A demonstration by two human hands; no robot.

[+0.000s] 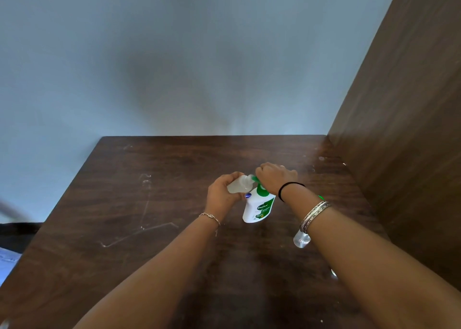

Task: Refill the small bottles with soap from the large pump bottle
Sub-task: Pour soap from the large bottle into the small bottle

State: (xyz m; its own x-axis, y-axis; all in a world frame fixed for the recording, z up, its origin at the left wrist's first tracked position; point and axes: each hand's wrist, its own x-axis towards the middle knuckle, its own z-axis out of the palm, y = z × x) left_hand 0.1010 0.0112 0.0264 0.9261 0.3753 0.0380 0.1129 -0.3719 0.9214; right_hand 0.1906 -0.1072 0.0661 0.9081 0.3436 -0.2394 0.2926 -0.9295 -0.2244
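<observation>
1. Left hand (pixel 222 194) grips a small clear bottle (pixel 238 184), fingers and thumb curled round its body, and tilts it so the mouth points at the green nozzle of the large pump bottle (pixel 259 205).
2. Right hand (pixel 273 176) sits on top of the pump head, fingers bent over it and pressing down, wrist high. The pump head itself is mostly hidden under the hand.
3. Large pump bottle stands upright on the wooden table (pixel 154 204), near centre, between the two hands; white body, green label and collar.
4. A second small bottle (pixel 301 239) lies or stands on the table just under the right forearm, partly hidden; cannot tell if it is capped or filled.
5. Step in hand, as I judge it: pumping soap into the held small bottle. Fill level not readable; the bottle looks cloudy-clear.
6. Handling, small bottle: light, thin plastic, probably squashes a bit. Hold round the mid body, not the neck, so the mouth stays free. Soap on the outside will make it slippery.
7. Handling, pump bottle: heavier, stiff, stable on its base. Press straight down on the head or it may tip toward the left hand.
8. Risk: narrow mouth and nozzle must touch or sit just beside each other, else soap lands on the table or on the fingers.
</observation>
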